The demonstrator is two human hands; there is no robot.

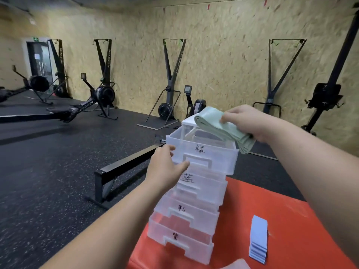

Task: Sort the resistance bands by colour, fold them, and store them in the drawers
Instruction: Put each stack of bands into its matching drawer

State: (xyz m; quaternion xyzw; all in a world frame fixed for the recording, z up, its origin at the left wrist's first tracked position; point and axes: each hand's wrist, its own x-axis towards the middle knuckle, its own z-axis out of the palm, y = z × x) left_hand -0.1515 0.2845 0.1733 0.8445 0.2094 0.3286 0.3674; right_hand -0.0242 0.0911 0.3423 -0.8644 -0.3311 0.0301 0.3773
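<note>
Handwritten labels on my clear plastic drawers

The pulled-out top clear plastic drawer (202, 152) reads 绿 in black marker on its front, the second translucent drawer (202, 184) reads 蓝, the third drawer (186, 212) seems to read 粉, and the bottom drawer's (180, 241) character is too smeared for me to read. The black rowing machine's (85, 105) rail shows letters ending "…OWER"; the upright black ski machine (177, 63) carries small unreadable lettering.
</note>
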